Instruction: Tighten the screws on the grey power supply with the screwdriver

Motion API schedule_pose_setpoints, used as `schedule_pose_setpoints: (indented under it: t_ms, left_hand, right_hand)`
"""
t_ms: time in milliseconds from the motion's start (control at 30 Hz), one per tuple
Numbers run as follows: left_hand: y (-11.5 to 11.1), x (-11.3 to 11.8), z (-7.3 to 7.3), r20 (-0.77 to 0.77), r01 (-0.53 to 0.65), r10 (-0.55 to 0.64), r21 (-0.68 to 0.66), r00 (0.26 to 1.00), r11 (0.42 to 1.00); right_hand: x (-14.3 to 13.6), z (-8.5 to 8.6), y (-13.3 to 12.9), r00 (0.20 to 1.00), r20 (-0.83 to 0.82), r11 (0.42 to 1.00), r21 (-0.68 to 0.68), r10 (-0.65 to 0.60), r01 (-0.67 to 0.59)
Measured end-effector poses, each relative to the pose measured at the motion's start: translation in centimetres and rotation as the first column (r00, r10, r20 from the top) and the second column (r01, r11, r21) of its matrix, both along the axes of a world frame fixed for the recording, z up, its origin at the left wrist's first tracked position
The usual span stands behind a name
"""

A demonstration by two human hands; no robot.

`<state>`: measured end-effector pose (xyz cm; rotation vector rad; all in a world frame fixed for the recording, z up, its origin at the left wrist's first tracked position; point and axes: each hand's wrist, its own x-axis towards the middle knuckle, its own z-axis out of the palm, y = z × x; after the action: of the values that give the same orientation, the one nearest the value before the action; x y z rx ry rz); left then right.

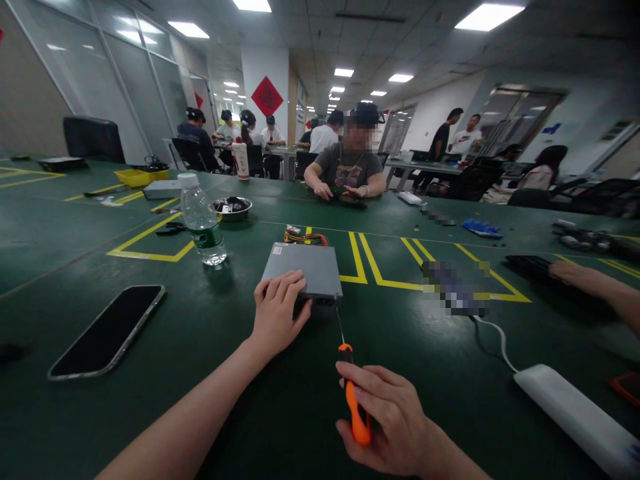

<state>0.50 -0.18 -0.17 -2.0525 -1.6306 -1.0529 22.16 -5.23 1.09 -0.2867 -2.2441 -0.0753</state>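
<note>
A grey metal computer power supply (313,263) lies flat on the green table, its bundle of coloured wires (307,237) at the far side. My left hand (281,307) grips its near left part, fingers over the top and thumb against the front side. In my right hand (395,413) is a screwdriver (356,413) with an orange and black handle. Its thin shaft points away from me, and the tip is at the near right corner of the power supply. Whether the tip sits in a screw is too small to tell.
Left of me are a phone (107,332), a water bottle (203,227) and a metal bowl of dark parts (233,208). At right lie a white power strip (575,413) and another person's hand (580,277) on a dark object. Someone sits opposite, handling something.
</note>
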Motion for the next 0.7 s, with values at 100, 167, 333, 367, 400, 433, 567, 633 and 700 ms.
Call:
schedule_pose_setpoints:
  t_ms: [100, 167, 333, 367, 400, 433, 567, 633, 700]
  left_hand:
    - [-0.02, -0.01, 0.03, 0.0, 0.003, -0.003, 0.002, 1.0, 1.0]
    - [-0.05, -0.01, 0.08, -0.001, 0.0, 0.0, -0.002, 1.0, 1.0]
    - [-0.11, 0.02, 0.23, -0.011, -0.007, 0.007, 0.005, 1.0, 1.0]
    - [-0.12, 0.03, 0.26, -0.013, -0.007, 0.007, 0.006, 1.0, 1.0]
    - [-0.13, 0.04, 0.28, -0.014, -0.008, 0.008, 0.008, 1.0, 1.0]
    - [-0.14, 0.05, 0.3, -0.015, -0.009, 0.009, 0.007, 1.0, 1.0]
    - [-0.11, 0.05, 0.27, -0.022, -0.011, 0.011, 0.01, 1.0, 1.0]
    - [-0.06, 0.01, 0.18, -0.023, -0.011, 0.011, 0.01, 1.0, 1.0]
    - [0.01, -0.05, 0.07, -0.023, -0.012, 0.013, 0.013, 1.0, 1.0]
  right_hand:
    - [0.03, 0.1, 0.08, 1.0, 0.011, 1.0, 0.006, 0.0, 0.0]
    - [0.03, 0.03, 0.1, 0.999, 0.032, 1.0, 0.012, -0.001, 0.0]
    - [0.11, -0.12, 0.19, 0.999, 0.046, 1.0, 0.016, -0.019, 0.018]
    - [0.11, -0.12, 0.21, 0.999, 0.046, 1.0, 0.017, -0.018, 0.017]
    - [0.08, -0.11, 0.22, 0.999, 0.046, 1.0, 0.02, -0.015, 0.015]
    - [0.04, -0.11, 0.22, 0.999, 0.048, 1.0, 0.022, -0.015, 0.014]
    - [-0.2, -0.15, 0.12, 0.996, 0.082, 1.0, 0.019, -0.018, 0.017]
    - [-0.28, 0.01, 0.01, 0.994, 0.107, 1.0, 0.011, -0.018, 0.017]
    - [-0.34, 0.41, -0.14, 0.987, 0.159, 1.0, 0.022, -0.025, 0.021]
